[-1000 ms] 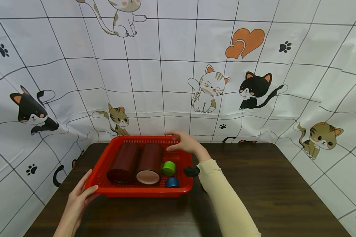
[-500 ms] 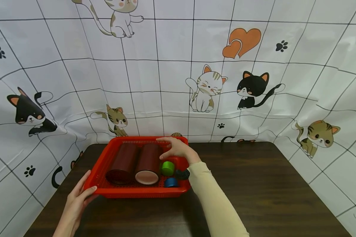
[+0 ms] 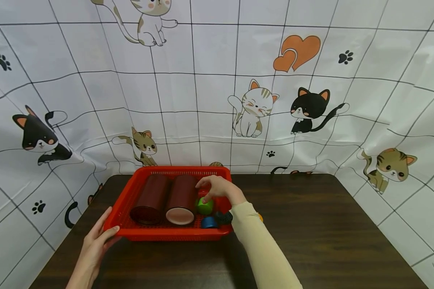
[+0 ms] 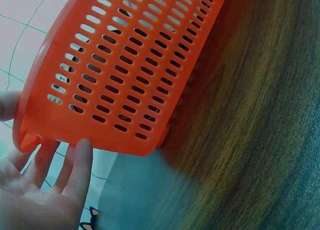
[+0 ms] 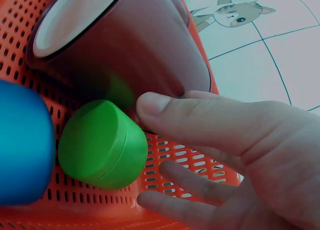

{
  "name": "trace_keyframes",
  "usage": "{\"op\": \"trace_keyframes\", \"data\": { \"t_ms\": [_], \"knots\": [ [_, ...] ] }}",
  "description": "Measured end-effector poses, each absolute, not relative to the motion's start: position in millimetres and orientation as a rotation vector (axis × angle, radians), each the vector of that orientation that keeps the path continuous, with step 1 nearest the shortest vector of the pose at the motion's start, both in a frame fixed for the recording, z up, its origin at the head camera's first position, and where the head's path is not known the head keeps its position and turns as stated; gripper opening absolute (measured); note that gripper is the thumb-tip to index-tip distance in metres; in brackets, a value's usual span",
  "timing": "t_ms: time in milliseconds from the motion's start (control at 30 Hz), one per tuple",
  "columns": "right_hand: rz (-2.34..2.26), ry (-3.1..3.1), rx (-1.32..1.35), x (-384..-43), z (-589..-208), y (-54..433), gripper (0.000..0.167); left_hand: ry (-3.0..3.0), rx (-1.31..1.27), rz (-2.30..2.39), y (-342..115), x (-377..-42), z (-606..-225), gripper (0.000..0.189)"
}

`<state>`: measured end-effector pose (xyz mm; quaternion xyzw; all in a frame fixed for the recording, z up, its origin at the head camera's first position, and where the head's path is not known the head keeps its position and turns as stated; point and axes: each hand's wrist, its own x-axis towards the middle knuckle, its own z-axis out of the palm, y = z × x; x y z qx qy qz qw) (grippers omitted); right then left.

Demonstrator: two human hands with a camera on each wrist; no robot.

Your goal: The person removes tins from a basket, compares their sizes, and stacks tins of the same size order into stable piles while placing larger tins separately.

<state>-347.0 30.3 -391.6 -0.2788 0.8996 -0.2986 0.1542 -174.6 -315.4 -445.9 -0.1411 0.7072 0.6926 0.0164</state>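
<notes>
A red perforated plastic basket [image 3: 166, 236] sits on the dark table. My left hand [image 3: 92, 245] grips its front left corner; in the left wrist view the thumb and fingers lie on either side of the rim. Inside the basket, my right hand [image 3: 220, 189] is over a small green lidded pot [image 3: 205, 206]. Its thumb and fingers are spread around the pot in the right wrist view [image 5: 102, 145], without visibly gripping it; contact cannot be told. A blue round pot [image 5: 22, 145] stands beside it. Two dark brown cylinders [image 3: 183, 194] lie side by side at left.
The wooden table [image 3: 332, 233] extends right and in front of the basket. A white cat-print sheet [image 3: 209, 96] hangs behind and at the sides. A small orange thing [image 3: 261, 217] shows partly behind the right sleeve.
My right hand has moved from the basket's back rim down and inward, over the green pot. The left hand keeps its hold on the corner.
</notes>
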Motion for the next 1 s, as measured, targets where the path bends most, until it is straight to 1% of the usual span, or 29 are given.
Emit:
{"op": "trace_keyframes", "data": {
  "t_ms": [167, 400, 1000],
  "knots": [
    [-0.791, 2.566, -0.796, -345.2, -389.3, 29.8, 0.049, 2.195, -0.45, 2.154, -315.1, -174.7, -445.3, 0.076],
    [-0.77, 2.519, -0.778, -344.1, -388.4, 29.3, 0.051, 2.195, -0.459, 2.152, -313.0, -174.1, -443.7, 0.076],
    [-0.748, 2.401, -0.677, -345.2, -391.3, 24.9, 0.05, 2.208, -0.446, 2.154, -313.7, -172.7, -445.7, 0.075]
  ]
}}
